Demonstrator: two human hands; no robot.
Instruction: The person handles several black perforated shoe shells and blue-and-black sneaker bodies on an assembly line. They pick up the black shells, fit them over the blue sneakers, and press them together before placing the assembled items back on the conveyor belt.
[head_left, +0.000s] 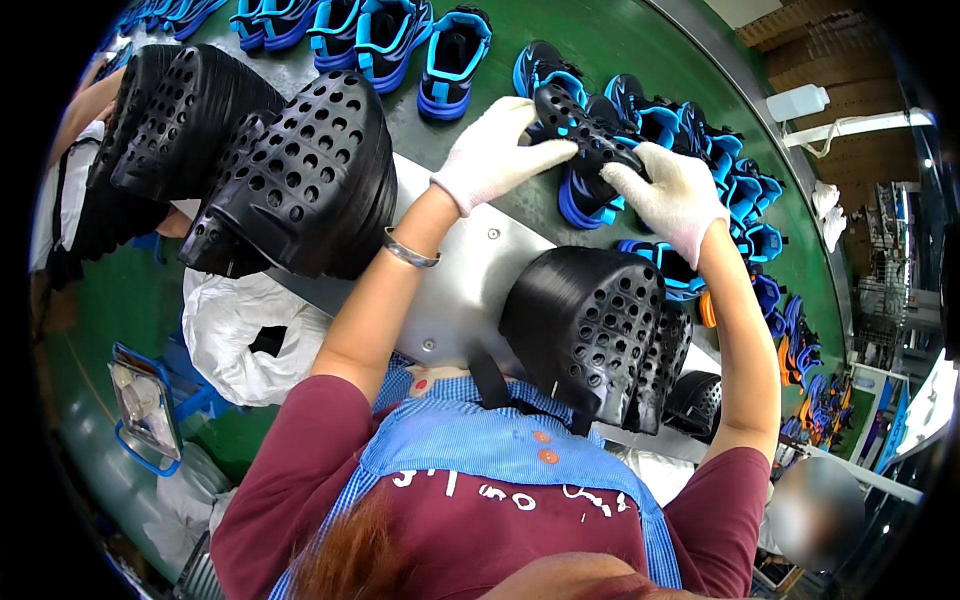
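The black and blue shoe [585, 135] is up off the green conveyor belt [600, 40], held between two white-gloved hands just above the shoes lying there. The left hand [493, 150] is closed around its heel end, fingers curled over the top; the right hand [668, 195] is clamped on the toe end, thumb and fingers pinching the upper. Both forearms rise from the lower edge and bend inward to meet at the shoe, elbows spread wide, with a metal bangle [408, 253] on the left wrist. Directly under the shoe sits another blue-soled shoe [580, 205], and to its right a crowded row of blue shoes [735, 180] runs along the belt; up and to the left of it stand further pairs of blue and black shoes [400, 40]. Judging by that, many shoes are lined up and this is only one of them in hand, so I would say a good deal of handling is left, though I cannot tell which of them are finished. Nearer the person than the shoe, stacks of black perforated moulds [590, 330] hang over a grey metal plate [470, 280], with larger black perforated stacks [300, 180] well to the left and a white plastic bag [240, 330] below those.
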